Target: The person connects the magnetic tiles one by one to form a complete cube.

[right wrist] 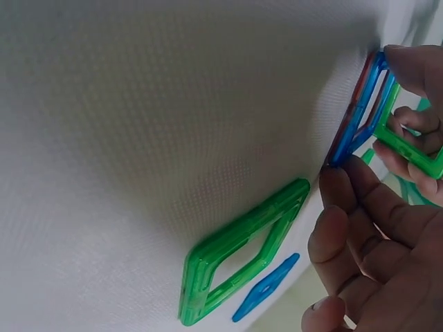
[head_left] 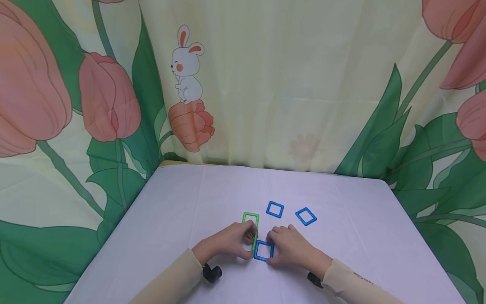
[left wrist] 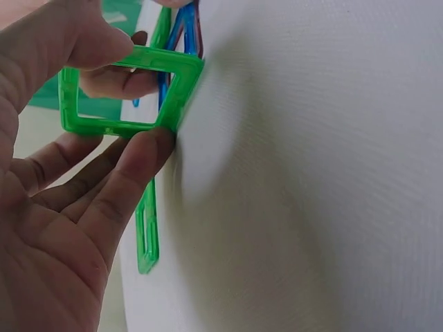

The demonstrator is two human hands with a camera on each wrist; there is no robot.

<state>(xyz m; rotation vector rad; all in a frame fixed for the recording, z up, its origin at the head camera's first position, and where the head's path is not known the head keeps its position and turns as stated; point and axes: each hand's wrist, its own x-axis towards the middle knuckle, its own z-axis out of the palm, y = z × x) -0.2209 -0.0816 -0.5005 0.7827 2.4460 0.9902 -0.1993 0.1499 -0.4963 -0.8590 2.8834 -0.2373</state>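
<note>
My left hand (head_left: 232, 241) pinches a green square magnetic tile (left wrist: 114, 128) between thumb and fingertips. That tile stands upright against the left side of a blue square tile (head_left: 262, 258) lying on the table. My right hand (head_left: 291, 247) grips the blue tile by opposite edges, thumb near and fingers far. A red layer shows under the blue tile (right wrist: 354, 114) in the right wrist view. Just beyond my left hand another green tile (head_left: 251, 213) lies flat, partly hidden by the fingers.
Two more blue square tiles, one (head_left: 275, 209) behind the hands and one (head_left: 306, 216) to the right, lie on the white-covered table (head_left: 360, 236). The right wrist view shows a thick green tile (right wrist: 239, 256) near the right hand. A printed curtain (head_left: 273, 84) hangs behind.
</note>
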